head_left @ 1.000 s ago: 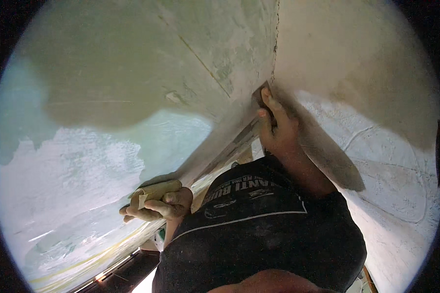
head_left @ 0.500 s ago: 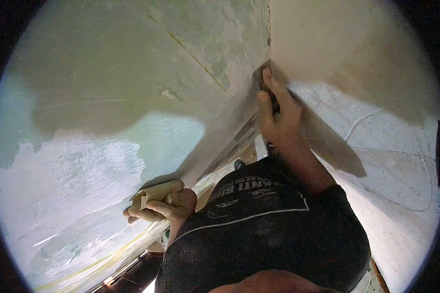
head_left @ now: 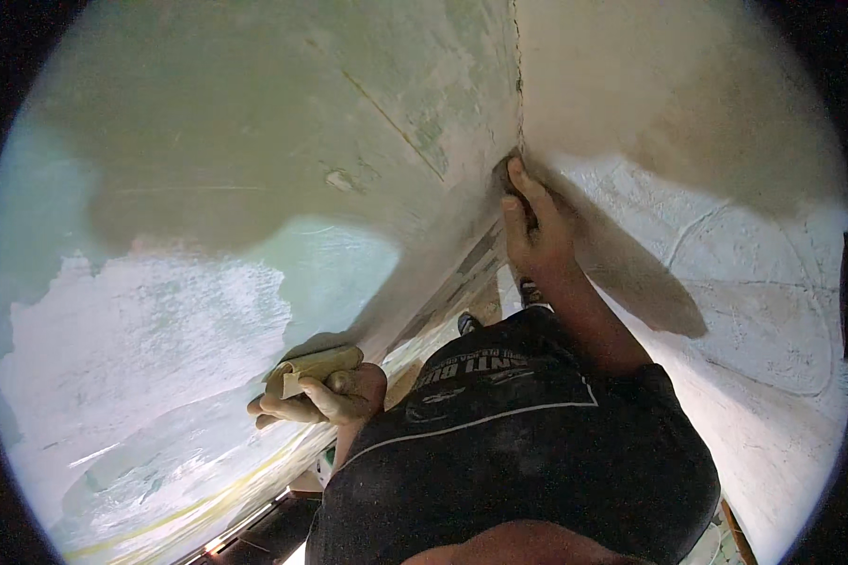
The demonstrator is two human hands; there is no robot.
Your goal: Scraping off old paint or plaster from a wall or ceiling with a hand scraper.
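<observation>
I view from afar a pair of bare hands working at a wall corner. The left hand [head_left: 325,400], curled palm upward, grips a folded tan sheet [head_left: 322,365] — its long axis running roughly across my view, the right end slightly raised, one flap hanging over the fingers. The right hand [head_left: 542,226] reaches up into the corner, fingers extended and thumb apart; I cannot tell whether the dark patch beneath its fingertips is a held piece or mere shadow. The governing relation: the crack [head_left: 518,75] lies directly beyond the right fingertips, its long axis running along the corner and away from the body, so the right hand is clearly the nearer — the left hand and its sheet lie well apart, lower and leftward. Outward, I note the greenish left wall [head_left: 207,122] with its white patch [head_left: 179,301], the pale right wall [head_left: 631,75] bearing the arm's long shadow, and, below, the dark shirt [head_left: 537,461].
</observation>
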